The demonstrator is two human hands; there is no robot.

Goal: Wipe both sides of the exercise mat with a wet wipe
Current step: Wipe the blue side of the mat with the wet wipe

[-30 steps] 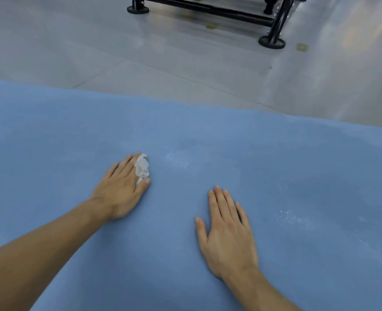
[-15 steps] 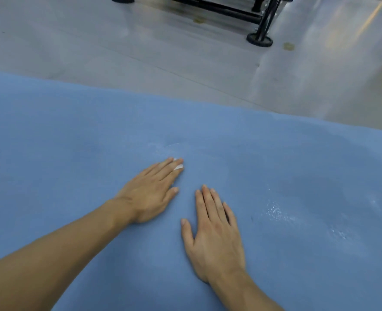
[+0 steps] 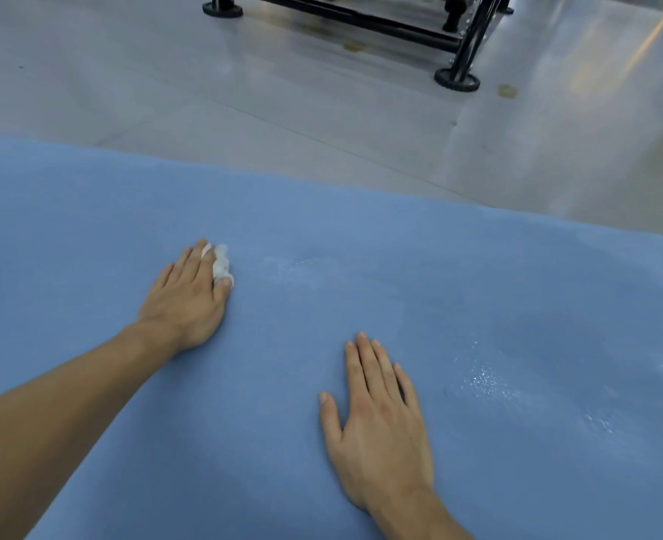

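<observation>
Back out to the left goes the left hand (image 3: 187, 302), away from the right hand (image 3: 380, 426) it was almost brushing half a second ago, and the wet wipe (image 3: 220, 265) pokes out into view again. We see that wipe wadded small and white under the index-finger side. The fingers lie nearly straight and press it down onto the blue exercise mat (image 3: 477, 286), with the thumb tip against its near edge. Whether the thumb truly pinches it, we cannot tell.

The right hand lies palm-down on the mat, fingers straight and close together, thumb apart, holding nothing. We reckon it is there to pin the mat.

The mat lies flat on the grey floor (image 3: 322, 122) and fills the lower view. Damp streaks (image 3: 485, 378) glisten to the right of the right hand. A black frame foot (image 3: 457, 77) stands well beyond the far edge.

We judge the mat soft, light and floppy, likely to creep under a stroke. For the flip we would take it by the far edge or a corner, not the damp middle. The soggy wipe wants flat pressure.
</observation>
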